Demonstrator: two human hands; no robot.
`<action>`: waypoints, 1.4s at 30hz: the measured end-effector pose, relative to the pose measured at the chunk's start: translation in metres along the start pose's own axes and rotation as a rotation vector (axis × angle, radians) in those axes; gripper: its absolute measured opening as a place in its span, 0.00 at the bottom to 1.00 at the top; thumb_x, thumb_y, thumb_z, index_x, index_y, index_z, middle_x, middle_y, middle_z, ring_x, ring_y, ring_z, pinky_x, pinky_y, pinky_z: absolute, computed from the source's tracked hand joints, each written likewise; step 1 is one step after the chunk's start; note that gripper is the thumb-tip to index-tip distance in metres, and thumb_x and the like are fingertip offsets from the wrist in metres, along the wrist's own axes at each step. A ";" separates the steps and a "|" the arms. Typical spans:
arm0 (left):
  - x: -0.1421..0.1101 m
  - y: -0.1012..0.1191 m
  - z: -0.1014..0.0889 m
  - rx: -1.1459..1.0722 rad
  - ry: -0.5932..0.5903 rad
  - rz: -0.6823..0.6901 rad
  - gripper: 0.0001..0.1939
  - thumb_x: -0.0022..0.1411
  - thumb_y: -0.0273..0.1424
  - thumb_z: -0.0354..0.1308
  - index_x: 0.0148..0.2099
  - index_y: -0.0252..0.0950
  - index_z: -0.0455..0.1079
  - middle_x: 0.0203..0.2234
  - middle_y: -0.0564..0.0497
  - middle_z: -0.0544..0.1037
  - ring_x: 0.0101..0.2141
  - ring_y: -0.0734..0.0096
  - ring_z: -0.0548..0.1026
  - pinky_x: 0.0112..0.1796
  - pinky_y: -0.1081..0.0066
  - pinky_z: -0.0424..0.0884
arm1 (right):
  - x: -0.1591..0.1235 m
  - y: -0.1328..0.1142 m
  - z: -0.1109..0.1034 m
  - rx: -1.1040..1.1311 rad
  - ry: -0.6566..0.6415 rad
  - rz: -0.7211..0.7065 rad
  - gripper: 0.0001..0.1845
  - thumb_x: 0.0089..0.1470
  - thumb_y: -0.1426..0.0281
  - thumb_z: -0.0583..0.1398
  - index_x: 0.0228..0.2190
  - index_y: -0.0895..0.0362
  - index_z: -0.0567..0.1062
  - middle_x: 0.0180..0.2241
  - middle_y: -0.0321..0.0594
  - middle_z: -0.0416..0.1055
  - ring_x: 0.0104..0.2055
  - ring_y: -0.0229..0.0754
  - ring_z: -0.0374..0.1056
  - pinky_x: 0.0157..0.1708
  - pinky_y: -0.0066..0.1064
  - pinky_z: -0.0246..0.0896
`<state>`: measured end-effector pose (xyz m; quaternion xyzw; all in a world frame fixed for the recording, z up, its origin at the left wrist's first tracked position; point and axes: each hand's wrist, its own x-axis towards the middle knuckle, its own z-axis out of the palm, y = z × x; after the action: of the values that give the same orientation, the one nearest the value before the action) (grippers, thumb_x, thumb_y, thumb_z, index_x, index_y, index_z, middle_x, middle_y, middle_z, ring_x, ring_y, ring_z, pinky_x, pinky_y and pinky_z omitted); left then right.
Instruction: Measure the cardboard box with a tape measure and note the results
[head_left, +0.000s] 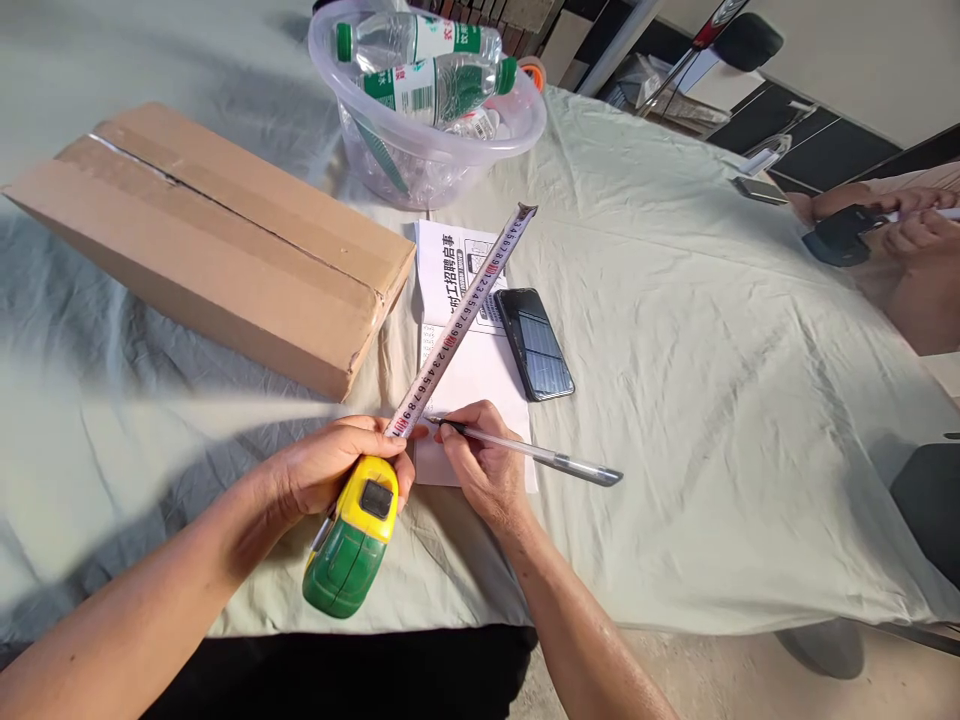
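My left hand (349,462) grips a tape measure at the mouth of its yellow and green case (349,545), fingers wrapped around the blade there. The blade (465,318) runs out up and to the right over a printed sheet of paper (442,262). In my right hand (484,460) a pen (551,455) is pinched, its tip near the tape's lower part and its clear barrel slanting right. That hand rests over the lower end of the paper. A dark phone (534,345) lies partly on the sheet's right edge.
A closed cardboard box (225,240) stands at the left. Behind the paper is a clear plastic basin (442,150) with several bottles, including a green-capped bottle (416,88). At the far right, another person's hands (922,225) are near a dark object (840,235). A cloth (697,480) covers the table.
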<state>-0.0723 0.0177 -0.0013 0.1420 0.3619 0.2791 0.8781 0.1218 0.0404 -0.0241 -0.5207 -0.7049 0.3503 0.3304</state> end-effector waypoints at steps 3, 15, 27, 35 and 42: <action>0.000 -0.001 -0.001 -0.010 -0.010 0.008 0.08 0.58 0.29 0.56 0.40 0.34 0.65 0.20 0.48 0.75 0.19 0.68 0.71 0.22 0.71 0.66 | 0.000 0.000 0.000 0.008 0.003 -0.024 0.02 0.56 0.71 0.57 0.31 0.54 0.69 0.23 0.33 0.70 0.25 0.37 0.66 0.25 0.28 0.59; -0.005 0.003 0.006 0.028 0.006 0.007 0.07 0.60 0.28 0.55 0.41 0.32 0.67 0.19 0.48 0.74 0.20 0.69 0.70 0.22 0.71 0.63 | -0.001 0.001 0.000 -0.032 0.060 0.003 0.02 0.55 0.70 0.57 0.30 0.54 0.69 0.23 0.33 0.70 0.26 0.38 0.66 0.25 0.29 0.58; -0.003 0.000 0.002 0.011 -0.004 0.003 0.13 0.60 0.28 0.53 0.48 0.33 0.64 0.21 0.49 0.75 0.21 0.68 0.70 0.24 0.71 0.65 | -0.002 0.001 0.001 -0.028 0.035 -0.001 0.02 0.55 0.71 0.56 0.30 0.54 0.69 0.23 0.33 0.70 0.24 0.37 0.66 0.24 0.28 0.58; -0.004 0.001 0.005 0.014 0.019 0.004 0.06 0.60 0.28 0.53 0.40 0.34 0.68 0.20 0.49 0.74 0.20 0.68 0.70 0.23 0.71 0.64 | -0.001 0.002 0.000 -0.026 0.069 0.001 0.03 0.55 0.71 0.56 0.29 0.54 0.68 0.22 0.33 0.69 0.25 0.37 0.65 0.24 0.28 0.57; -0.004 0.000 0.002 -0.025 -0.007 0.011 0.07 0.60 0.27 0.55 0.42 0.34 0.69 0.21 0.47 0.75 0.21 0.67 0.71 0.24 0.70 0.65 | -0.002 0.003 0.000 -0.036 0.050 -0.015 0.02 0.54 0.71 0.56 0.29 0.53 0.68 0.22 0.33 0.68 0.25 0.38 0.65 0.24 0.29 0.57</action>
<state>-0.0735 0.0157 0.0021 0.1339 0.3545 0.2880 0.8795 0.1240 0.0394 -0.0268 -0.5300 -0.7065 0.3220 0.3411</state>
